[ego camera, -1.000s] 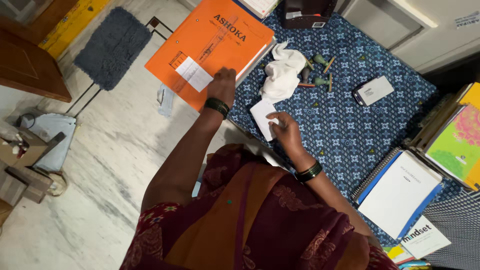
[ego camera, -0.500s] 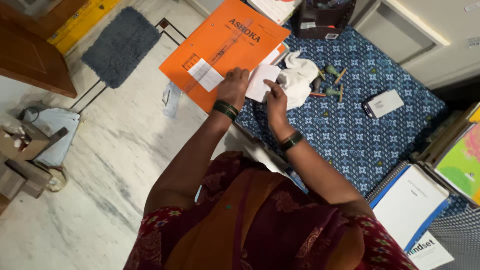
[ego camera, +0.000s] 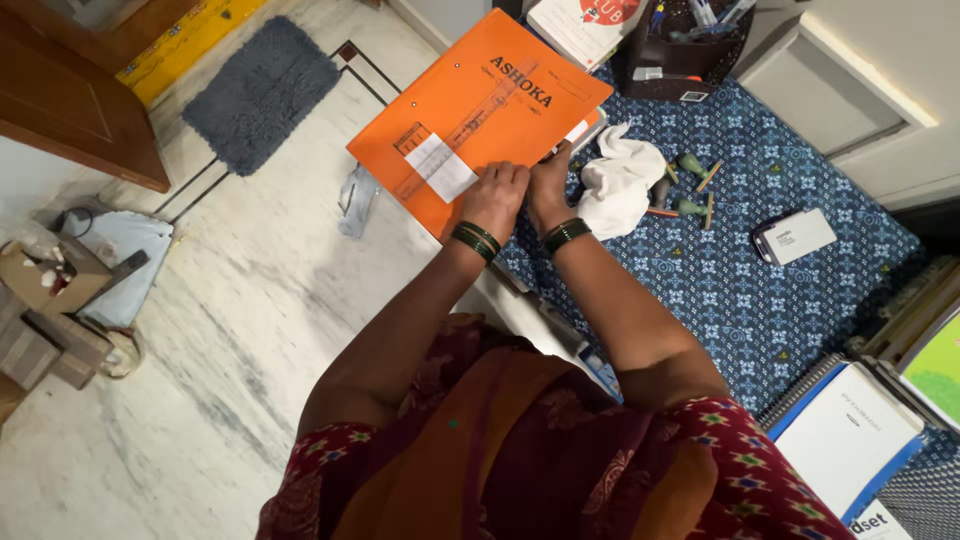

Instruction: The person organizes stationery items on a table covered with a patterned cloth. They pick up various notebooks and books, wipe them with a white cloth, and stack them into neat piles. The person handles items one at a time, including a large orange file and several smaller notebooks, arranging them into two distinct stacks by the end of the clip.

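At the fingers, lower edge of the folder: both hands meet side by side, wrists nearly touching.
Left hand: lies palm-down on the orange folder; fingers bent and pressed flat to the cover, closed around nothing that shows.
Right hand: rests at the folder's lower right edge, just beside the left fingers; fingers curled toward that edge, whether they pinch anything cannot be told.
Orange folder: lies under the left fingers, half on the tabletop and half jutting out over the floor; a white label sits on the cover just left of the left fingers.
Bangles: a dark band on the left wrist, another on the right.
White cloth: crumpled, just right of the right fingers, touching or nearly touching that hand.
Green-handled tools: small, scattered right of the cloth, beyond the right fingers.
Tabletop: covered in blue patterned fabric, stretching right of and below the fingers.
White flat box: well right of the fingers, alone on the fabric.
Dark organiser: above the right fingers, holding pens.
Spiral notebook: far below and right of the fingers, at the tabletop's corner.
Grey mat: on the marble floor, well left of the left fingers.
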